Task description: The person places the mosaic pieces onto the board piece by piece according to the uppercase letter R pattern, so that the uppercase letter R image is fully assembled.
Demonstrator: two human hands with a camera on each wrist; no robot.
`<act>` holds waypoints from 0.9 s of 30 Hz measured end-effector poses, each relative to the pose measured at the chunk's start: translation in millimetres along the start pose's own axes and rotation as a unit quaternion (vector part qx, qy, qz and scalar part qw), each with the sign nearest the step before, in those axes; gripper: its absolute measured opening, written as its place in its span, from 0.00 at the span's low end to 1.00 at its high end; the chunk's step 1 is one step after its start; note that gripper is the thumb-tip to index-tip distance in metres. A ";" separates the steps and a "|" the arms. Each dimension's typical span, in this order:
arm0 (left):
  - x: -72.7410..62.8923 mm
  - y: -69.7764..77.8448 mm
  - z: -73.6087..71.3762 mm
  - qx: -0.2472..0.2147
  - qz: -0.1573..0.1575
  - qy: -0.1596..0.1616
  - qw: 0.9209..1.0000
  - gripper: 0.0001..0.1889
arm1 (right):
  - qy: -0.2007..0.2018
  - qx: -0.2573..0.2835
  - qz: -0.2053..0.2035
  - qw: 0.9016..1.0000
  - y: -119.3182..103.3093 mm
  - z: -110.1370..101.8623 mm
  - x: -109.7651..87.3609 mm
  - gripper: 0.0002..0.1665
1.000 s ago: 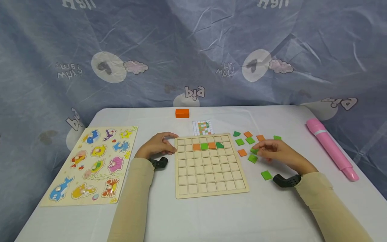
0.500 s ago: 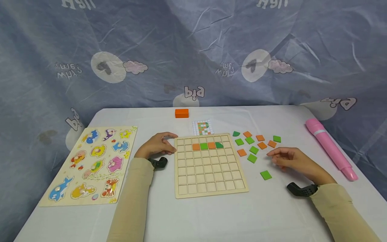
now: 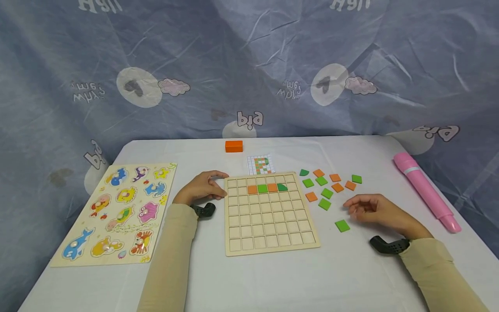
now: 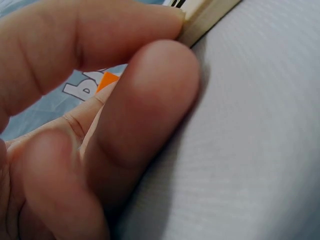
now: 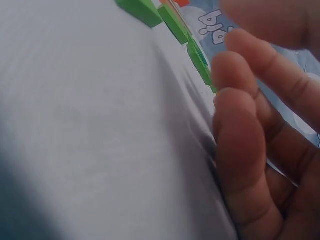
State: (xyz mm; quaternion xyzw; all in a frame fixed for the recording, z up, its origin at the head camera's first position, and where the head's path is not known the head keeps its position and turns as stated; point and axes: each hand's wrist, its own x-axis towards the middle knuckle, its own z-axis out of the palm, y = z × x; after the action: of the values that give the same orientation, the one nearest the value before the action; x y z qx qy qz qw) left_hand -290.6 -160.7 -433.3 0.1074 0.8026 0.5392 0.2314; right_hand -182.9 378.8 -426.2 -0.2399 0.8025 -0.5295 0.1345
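Note:
A square wooden grid board (image 3: 269, 221) lies mid-table. One row holds an orange tile (image 3: 252, 189), a green tile (image 3: 263, 188), another orange tile (image 3: 272, 187) and a dark green rounded piece (image 3: 282, 187). My left hand (image 3: 200, 187) rests beside the board's left edge; in the left wrist view a fingertip (image 4: 172, 20) touches that edge, not gripping it. My right hand (image 3: 380, 212), loosely bent and holding nothing, hovers or rests right of the loose tiles. Nearest to it are a green tile (image 3: 342, 225) and another green tile (image 3: 324, 204).
More loose tiles, such as an orange one (image 3: 311, 196) and a dark green rounded piece (image 3: 304, 172), lie right of the board. A pattern card (image 3: 261, 164) and an orange block (image 3: 234, 146) sit behind it. Left is an animal puzzle (image 3: 124, 212); far right, a pink cylinder (image 3: 426, 190).
My right hand has drawn back to the right from the loose tiles, uncovering several green and orange ones. My left hand and the board stay practically where they were.

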 end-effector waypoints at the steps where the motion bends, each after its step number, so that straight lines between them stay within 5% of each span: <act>1: 0.2 -0.3 -0.2 0.003 -0.001 0.001 1.000 0.37 | -0.007 -0.002 -0.005 1.000 0.4 0.3 0.2 0.17; 16: 0.6 0.2 -2.2 0.008 0.005 0.002 1.000 0.37 | -0.037 -0.111 -0.049 0.992 -1.4 7.0 3.8 0.18; 27: 0.8 0.0 0.1 0.000 0.001 0.001 1.000 0.38 | -0.030 -0.131 -0.085 0.987 1.0 11.3 3.7 0.18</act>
State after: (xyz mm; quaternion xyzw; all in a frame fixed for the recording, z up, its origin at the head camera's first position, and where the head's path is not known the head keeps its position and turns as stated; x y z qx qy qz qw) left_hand -291.2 -160.2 -433.6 0.1074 0.8026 0.5399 0.2298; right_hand -180.9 368.3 -431.5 -0.3382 0.8374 -0.4218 0.0805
